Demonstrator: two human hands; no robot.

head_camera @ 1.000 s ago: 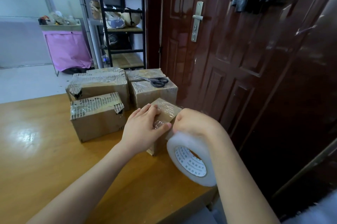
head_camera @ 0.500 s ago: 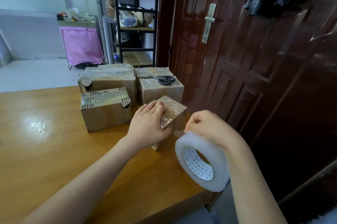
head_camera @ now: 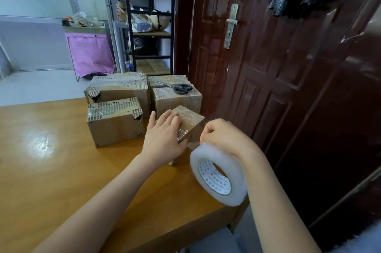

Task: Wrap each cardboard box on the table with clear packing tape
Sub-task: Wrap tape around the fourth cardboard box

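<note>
Presently, L hand (head_camera: 165, 141) lay flat on the small box (head_camera: 190, 122) at the near-right part of the table (head_camera: 51, 170), fingers straight and close together on the taped top, thumb down the near side; judged: holding the box steady and pressing film down while tape is drawn. Box sat tilted, one corner toward camera, prob. so the next face meets the strip. R hand (head_camera: 224, 139) just right of the box, fingers curled in, apparently pinching the tape strip (head_camera: 192, 145) near the box edge; exact finger contact could not be told. Tape roll (head_camera: 218, 174) hung round the R wrist like a bangle, near table's right edge; judged: keeps roll to hand w/o a third grip. Count: boxes 4 — small one in work, plus 3 larger behind it (near-left box (head_camera: 115, 125), far-left box (head_camera: 121, 90), far-right box (head_camera: 177, 98)), these touching or nearly so in a cluster. Scissors (head_camera: 177, 87) x1, resting on top of far-right box, likely parked for cutting. Roll x1. Hands x2. Door (head_camera: 268, 67) stood to the right.
</note>
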